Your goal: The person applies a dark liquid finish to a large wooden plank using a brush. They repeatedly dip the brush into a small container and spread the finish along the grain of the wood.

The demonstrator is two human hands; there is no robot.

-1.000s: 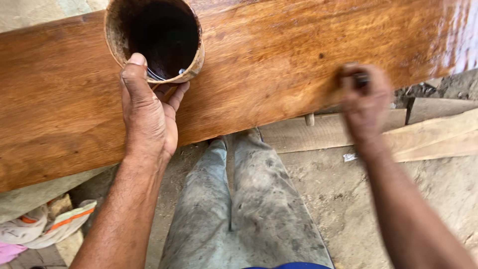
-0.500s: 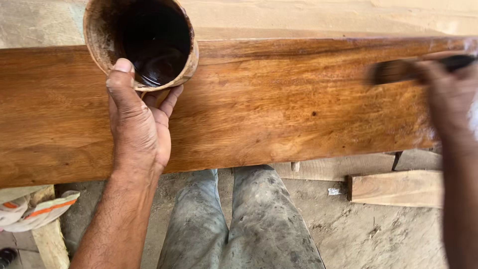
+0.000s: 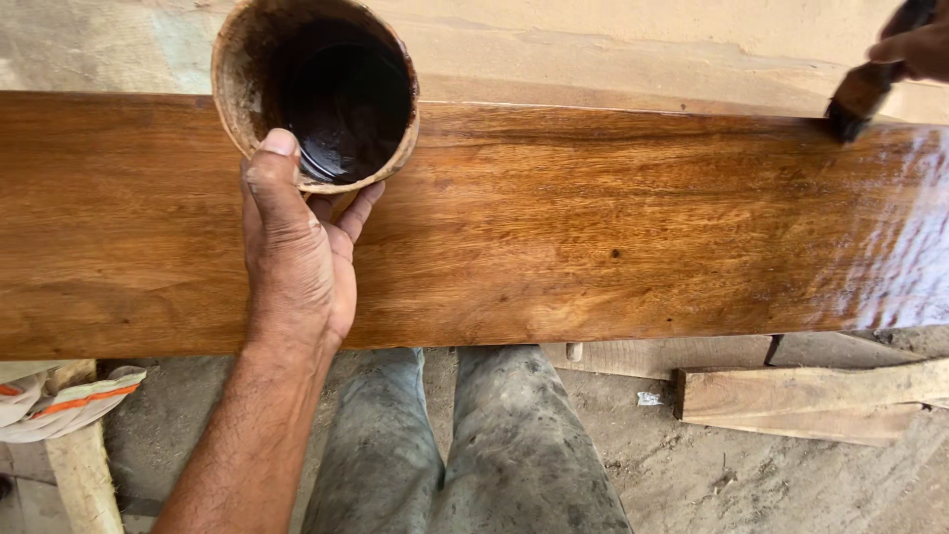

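A wide brown wooden plank (image 3: 593, 227) lies across the view, glossy and wet at its right end. My left hand (image 3: 297, 247) grips a round stained can (image 3: 316, 94) by its near rim, thumb over the edge; dark liquid sits inside. The can is held over the plank's far left part. My right hand (image 3: 914, 44) shows at the top right corner, holding a dark brush (image 3: 860, 94) whose bristles touch the plank's far edge. Most of that hand is cut off by the frame.
Below the plank are my legs in dusty grey trousers (image 3: 474, 445) on a dirt floor. Loose wood offcuts (image 3: 811, 396) lie at the right. A white and orange cloth (image 3: 59, 400) rests on a post at the lower left.
My right hand has carried the brush up and to the right, from the plank's near edge to its far right edge. The view has shifted down; the left hand still holds the can.
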